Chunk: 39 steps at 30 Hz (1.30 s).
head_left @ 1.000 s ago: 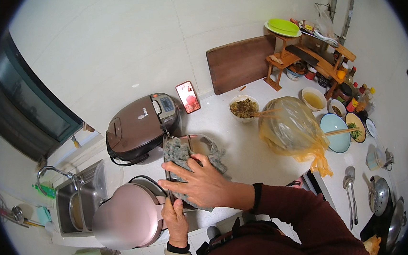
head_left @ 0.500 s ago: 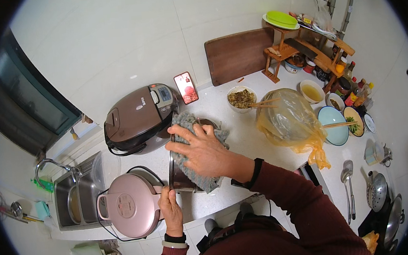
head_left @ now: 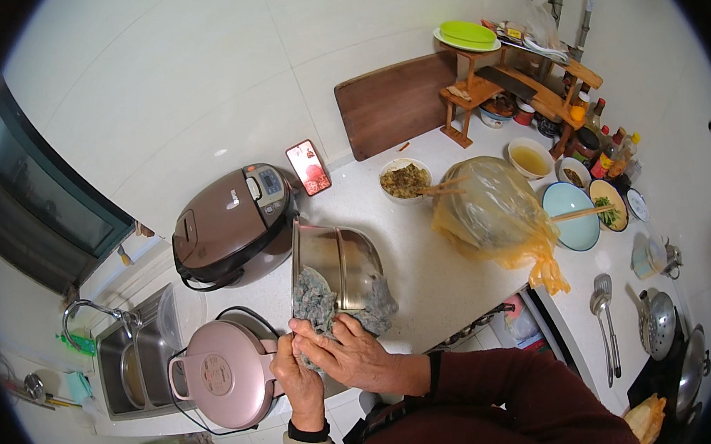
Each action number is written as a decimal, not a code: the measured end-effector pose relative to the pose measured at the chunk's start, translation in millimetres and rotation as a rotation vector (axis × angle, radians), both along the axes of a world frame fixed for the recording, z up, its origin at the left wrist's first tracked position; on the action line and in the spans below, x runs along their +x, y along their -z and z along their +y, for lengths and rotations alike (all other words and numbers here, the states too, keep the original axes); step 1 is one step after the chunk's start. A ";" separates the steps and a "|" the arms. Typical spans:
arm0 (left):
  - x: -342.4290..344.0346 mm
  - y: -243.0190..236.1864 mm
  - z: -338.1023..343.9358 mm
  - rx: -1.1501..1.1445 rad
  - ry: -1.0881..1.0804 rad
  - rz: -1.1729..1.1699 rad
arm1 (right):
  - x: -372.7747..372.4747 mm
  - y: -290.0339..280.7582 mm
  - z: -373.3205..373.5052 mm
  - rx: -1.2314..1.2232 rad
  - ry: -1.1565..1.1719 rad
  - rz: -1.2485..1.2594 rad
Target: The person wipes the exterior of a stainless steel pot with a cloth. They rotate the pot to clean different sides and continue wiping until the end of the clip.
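A shiny stainless-steel pot [head_left: 339, 248] is tipped on its side near the counter's front edge, its rim toward the left. My left hand [head_left: 300, 383] is closed at the near end of that rim, with the exact grip partly hidden. Bunched in my right hand [head_left: 356, 357] is a grey cloth [head_left: 316, 300], pressed against the near part of the pot on both sides of the wall. The hands touch each other at the fingers. Just left of them sits a round pink electric pan [head_left: 221, 374], its lid down.
Behind the pot stand a brown rice cooker [head_left: 230, 223] and a phone [head_left: 309, 167]. To the right are a bowl of chopped food [head_left: 405, 178], a yellow plastic bag [head_left: 492, 203] and a pale blue bowl [head_left: 572, 215] with chopsticks. The sink [head_left: 116, 366] lies far left.
My right hand and the cloth have moved from the pot's far upper part down to its near end, beside my left hand. More of the pot's metal wall shows, and the view has shifted slightly.
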State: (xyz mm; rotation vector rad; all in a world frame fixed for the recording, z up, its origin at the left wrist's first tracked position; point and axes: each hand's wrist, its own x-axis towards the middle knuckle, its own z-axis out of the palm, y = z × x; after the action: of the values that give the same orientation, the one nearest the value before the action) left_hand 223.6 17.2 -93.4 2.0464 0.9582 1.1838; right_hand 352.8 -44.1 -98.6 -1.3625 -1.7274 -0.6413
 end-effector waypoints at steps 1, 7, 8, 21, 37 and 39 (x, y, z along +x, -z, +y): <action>0.7 -0.9 1.1 -0.004 -0.004 0.002 | 1.9 -0.8 1.9 -0.015 -0.018 0.038; -2.7 0.4 2.0 -0.047 -0.047 0.068 | 50.6 -24.8 30.8 -0.313 -0.082 0.202; -4.9 1.1 2.7 -0.022 -0.033 0.066 | 61.7 -30.1 39.5 -0.345 -0.091 0.232; -23.8 19.4 -0.4 -0.021 -0.098 0.158 | 60.5 -36.8 46.9 -0.407 -0.097 0.270; -47.6 3.4 5.2 -0.214 0.184 -0.049 | 55.4 -43.6 37.6 -0.350 -0.052 0.068; -57.9 9.1 2.6 -0.268 0.211 -0.015 | 57.3 -43.5 37.6 -0.377 -0.046 0.052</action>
State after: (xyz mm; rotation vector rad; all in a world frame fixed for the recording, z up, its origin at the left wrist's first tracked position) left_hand 165.8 19.8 -102.4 1.8694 0.8218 0.9065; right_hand 410.1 -6.5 -55.1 -1.5710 -1.8954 -0.2568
